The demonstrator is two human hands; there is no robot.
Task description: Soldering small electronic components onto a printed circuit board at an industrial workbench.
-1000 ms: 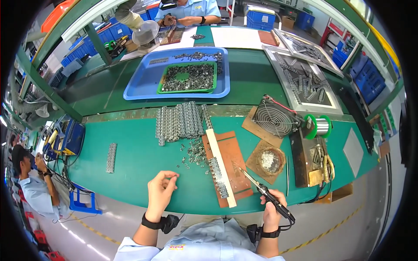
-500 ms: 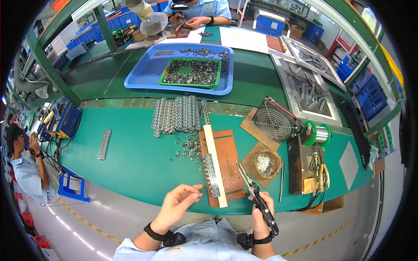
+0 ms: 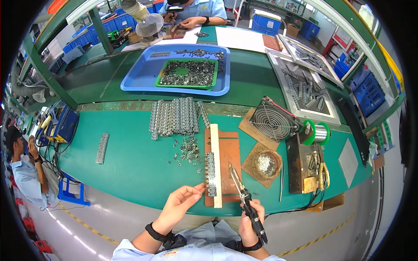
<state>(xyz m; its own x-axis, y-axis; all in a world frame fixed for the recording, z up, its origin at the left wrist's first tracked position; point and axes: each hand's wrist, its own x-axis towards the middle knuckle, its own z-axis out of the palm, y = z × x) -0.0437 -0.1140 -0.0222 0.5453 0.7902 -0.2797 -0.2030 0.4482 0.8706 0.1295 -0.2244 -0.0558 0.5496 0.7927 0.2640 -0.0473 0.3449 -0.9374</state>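
My right hand (image 3: 251,222) grips a soldering iron (image 3: 246,203) by its black handle. Its long metal tip slants up and left over the brown board (image 3: 229,174). My left hand (image 3: 180,202) has its thumb and forefinger closed at the lower left edge of that board. A pale strip (image 3: 215,167) runs lengthwise on the board. Along the strip's left side lies a row of small metal parts (image 3: 210,174). Loose small metal pieces (image 3: 188,150) are scattered on the green mat beyond my left hand.
Finished-looking rows of parts (image 3: 176,117) lie behind the board. At right are a fan (image 3: 272,122), a round dish of pale bits (image 3: 266,165), tweezers (image 3: 281,182) and a solder spool (image 3: 321,134). A blue tray (image 3: 135,71) lies farther back. Co-workers (image 3: 196,13) sit across and at left.
The brown board with its strip has turned to stand straighter before me. My left fingertips have come to its edge. The soldering iron has moved left, its tip now over the board.
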